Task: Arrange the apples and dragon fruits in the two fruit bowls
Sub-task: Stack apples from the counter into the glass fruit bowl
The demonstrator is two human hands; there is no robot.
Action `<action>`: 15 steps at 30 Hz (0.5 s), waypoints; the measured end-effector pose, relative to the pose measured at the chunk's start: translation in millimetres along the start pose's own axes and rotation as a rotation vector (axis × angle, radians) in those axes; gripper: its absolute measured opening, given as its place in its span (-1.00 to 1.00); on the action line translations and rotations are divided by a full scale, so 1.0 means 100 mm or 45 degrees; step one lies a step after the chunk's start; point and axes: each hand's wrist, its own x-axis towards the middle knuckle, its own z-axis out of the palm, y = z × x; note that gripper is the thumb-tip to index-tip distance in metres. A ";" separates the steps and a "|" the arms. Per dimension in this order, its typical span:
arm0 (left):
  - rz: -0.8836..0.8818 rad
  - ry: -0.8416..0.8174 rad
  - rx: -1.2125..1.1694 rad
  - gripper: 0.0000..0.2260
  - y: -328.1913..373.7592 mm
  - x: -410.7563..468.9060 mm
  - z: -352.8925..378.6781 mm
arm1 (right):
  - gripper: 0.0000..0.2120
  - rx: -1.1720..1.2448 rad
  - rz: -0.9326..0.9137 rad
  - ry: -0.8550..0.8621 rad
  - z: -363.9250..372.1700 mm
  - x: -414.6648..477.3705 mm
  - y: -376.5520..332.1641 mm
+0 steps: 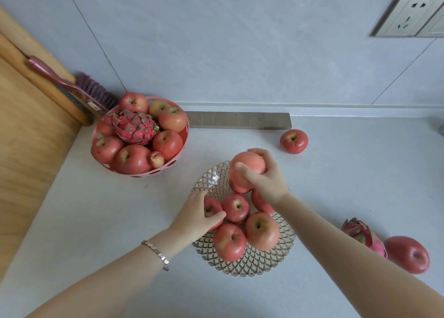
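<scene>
A clear cut-glass bowl [254,264] in the middle of the counter holds several red apples. My right hand [266,178] grips a pale red apple [242,171] over the bowl's far side. My left hand [197,214] curls round an apple [211,208] at the bowl's left edge. At the back left stands a pink bowl [144,172] with several apples and a dragon fruit [134,126] on top. One loose apple [293,141] lies behind the glass bowl. Another apple [408,254] and a second dragon fruit [362,234] lie at the right.
A wooden board [28,130] leans at the left with a pink brush [72,84] against it. A grey strip [237,120] lies along the wall foot. A wall socket [408,14] sits top right. Bare counter shows in front.
</scene>
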 end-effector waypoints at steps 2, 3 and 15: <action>-0.023 0.012 -0.054 -0.22 -0.03 -0.02 0.01 | -0.59 -0.199 0.010 -0.086 0.28 0.09 0.02; -0.028 0.019 -0.082 -0.21 -0.04 -0.03 0.02 | -0.58 -0.322 0.015 -0.131 0.38 0.12 0.05; 0.024 0.060 -0.250 -0.09 -0.18 -0.04 0.07 | -0.52 -1.670 -0.302 -0.354 0.87 0.21 0.17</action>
